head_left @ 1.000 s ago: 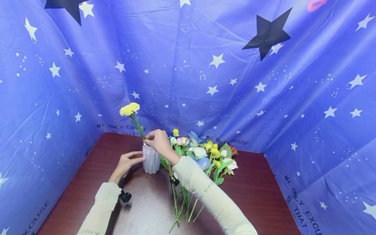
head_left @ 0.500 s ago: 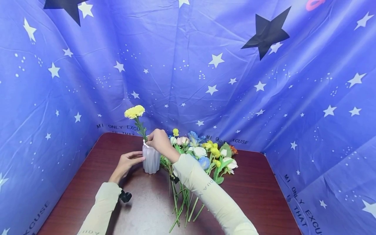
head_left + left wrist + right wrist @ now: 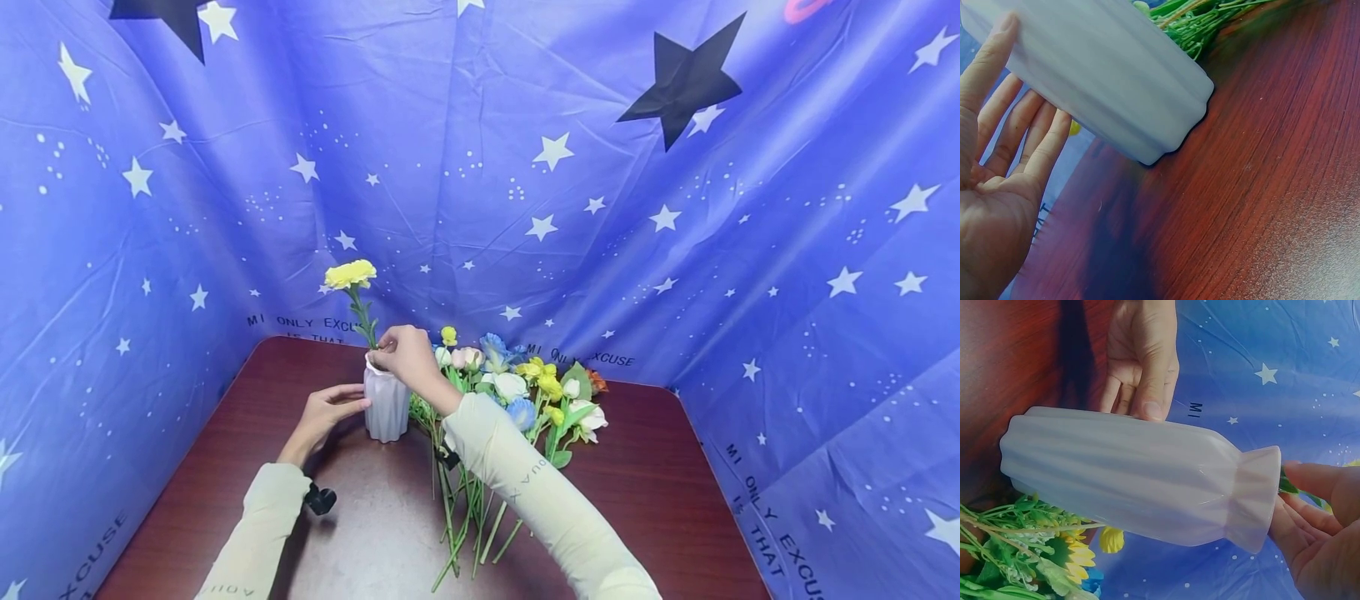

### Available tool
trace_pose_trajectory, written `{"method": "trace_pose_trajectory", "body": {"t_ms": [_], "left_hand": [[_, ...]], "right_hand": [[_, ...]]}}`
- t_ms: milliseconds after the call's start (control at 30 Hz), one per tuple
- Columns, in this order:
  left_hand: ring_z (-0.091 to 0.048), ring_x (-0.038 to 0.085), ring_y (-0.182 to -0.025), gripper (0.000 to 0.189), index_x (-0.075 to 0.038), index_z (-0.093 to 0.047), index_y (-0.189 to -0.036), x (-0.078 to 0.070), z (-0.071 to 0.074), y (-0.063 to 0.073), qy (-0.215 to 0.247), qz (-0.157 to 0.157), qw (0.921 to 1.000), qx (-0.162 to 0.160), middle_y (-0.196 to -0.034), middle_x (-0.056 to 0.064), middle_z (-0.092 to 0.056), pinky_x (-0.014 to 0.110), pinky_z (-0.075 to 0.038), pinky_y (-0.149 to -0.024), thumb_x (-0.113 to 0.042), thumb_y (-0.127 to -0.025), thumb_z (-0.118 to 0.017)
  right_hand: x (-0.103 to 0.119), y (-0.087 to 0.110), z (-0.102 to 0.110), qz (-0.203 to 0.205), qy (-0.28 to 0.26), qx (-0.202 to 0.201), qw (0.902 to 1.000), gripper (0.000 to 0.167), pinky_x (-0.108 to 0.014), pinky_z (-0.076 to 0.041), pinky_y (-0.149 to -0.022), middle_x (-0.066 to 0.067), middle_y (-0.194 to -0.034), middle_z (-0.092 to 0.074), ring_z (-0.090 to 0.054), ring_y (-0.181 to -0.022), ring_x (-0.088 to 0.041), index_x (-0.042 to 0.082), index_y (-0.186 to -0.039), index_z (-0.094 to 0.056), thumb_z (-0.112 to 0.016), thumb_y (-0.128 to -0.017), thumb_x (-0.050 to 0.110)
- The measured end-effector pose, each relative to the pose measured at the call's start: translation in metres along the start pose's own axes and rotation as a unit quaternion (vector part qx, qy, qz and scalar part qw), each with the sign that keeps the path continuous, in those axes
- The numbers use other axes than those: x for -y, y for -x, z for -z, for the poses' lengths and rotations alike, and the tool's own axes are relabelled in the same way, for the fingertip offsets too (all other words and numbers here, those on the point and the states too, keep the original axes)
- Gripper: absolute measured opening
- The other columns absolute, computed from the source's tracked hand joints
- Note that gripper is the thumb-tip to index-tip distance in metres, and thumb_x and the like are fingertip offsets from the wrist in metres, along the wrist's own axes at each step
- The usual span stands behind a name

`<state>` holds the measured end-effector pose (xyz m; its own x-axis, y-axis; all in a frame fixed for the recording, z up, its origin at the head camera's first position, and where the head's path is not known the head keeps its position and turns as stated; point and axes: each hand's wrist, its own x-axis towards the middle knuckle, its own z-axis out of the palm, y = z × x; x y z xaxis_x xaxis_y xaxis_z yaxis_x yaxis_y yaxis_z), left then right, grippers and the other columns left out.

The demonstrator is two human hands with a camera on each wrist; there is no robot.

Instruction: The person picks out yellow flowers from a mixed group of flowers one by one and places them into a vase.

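Note:
In the head view, a yellow carnation (image 3: 351, 273) stands up from the mouth of a pale, fluted vase (image 3: 386, 408). My right hand (image 3: 408, 354) pinches its stem between thumb and fingers right at the vase's rim. In the right wrist view, a bit of green stem (image 3: 1288, 484) shows between those fingers, while the flower head is hidden. My left hand (image 3: 322, 417) rests against the left side of the vase, its fingers fairly straight. The left thumb (image 3: 991, 59) touches the vase wall (image 3: 1104, 69) in the left wrist view. The vase is upright on the table.
Several artificial flowers, including a white bloom (image 3: 510, 388), a blue bloom (image 3: 520, 415) and yellow blooms (image 3: 542, 375), lie to the vase's right. Their green stems (image 3: 457, 533) point toward the front. A blue star-printed curtain (image 3: 465, 208) surrounds the dark red wooden table (image 3: 645, 500).
The yellow carnation has swung to the right and stands more upright. My right hand has shifted slightly at the rim, while the left hand and the vase stay in place.

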<state>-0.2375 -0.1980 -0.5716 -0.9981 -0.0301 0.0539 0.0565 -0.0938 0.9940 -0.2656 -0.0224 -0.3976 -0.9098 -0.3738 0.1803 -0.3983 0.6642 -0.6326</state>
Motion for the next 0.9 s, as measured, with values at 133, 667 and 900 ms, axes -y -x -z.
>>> {"method": "trace_pose_trajectory", "body": {"t_ms": [133, 667, 900], "left_hand": [[-0.073, 0.003, -0.089, 0.034, 0.004, -0.072, -0.118, 0.0, 0.0011, 0.0002, 0.008, -0.002, 1.0, 0.001, -0.092, -0.012, -0.076, 0.019, -0.062, -0.081, -0.003, -0.085, -0.081], [-0.073, 0.006, -0.093, 0.044, 0.012, -0.065, -0.124, -0.0005, 0.0006, 0.0006, -0.001, 0.005, 1.0, -0.001, -0.092, -0.012, -0.075, 0.02, -0.061, -0.083, -0.004, -0.086, -0.081], [-0.072, 0.004, -0.093, 0.05, 0.016, -0.06, -0.128, -0.0023, 0.0003, 0.0023, -0.006, 0.014, 0.9999, -0.001, -0.093, -0.011, -0.076, 0.02, -0.061, -0.083, -0.004, -0.087, -0.08]], "right_hand": [[-0.0001, 0.0009, 0.0004, 0.009, -0.003, -0.005, 0.9999, 0.012, -0.015, -0.053, -0.061, -0.009, -0.086, -0.078, -0.069, -0.071, -0.015, 0.004, -0.092, -0.077, -0.078, -0.09, 0.016], [0.003, 0.0028, 0.0043, 0.01, 0.031, 0.033, 0.9989, 0.008, -0.015, -0.055, -0.065, -0.008, -0.088, -0.078, -0.072, -0.076, -0.015, 0.004, -0.092, -0.078, -0.08, -0.087, 0.009], [0.0005, 0.0041, 0.0025, 0.012, 0.013, 0.022, 0.9996, 0.003, -0.016, -0.055, -0.064, -0.009, -0.087, -0.078, -0.071, -0.076, -0.016, 0.004, -0.091, -0.077, -0.077, -0.088, 0.005]]}}
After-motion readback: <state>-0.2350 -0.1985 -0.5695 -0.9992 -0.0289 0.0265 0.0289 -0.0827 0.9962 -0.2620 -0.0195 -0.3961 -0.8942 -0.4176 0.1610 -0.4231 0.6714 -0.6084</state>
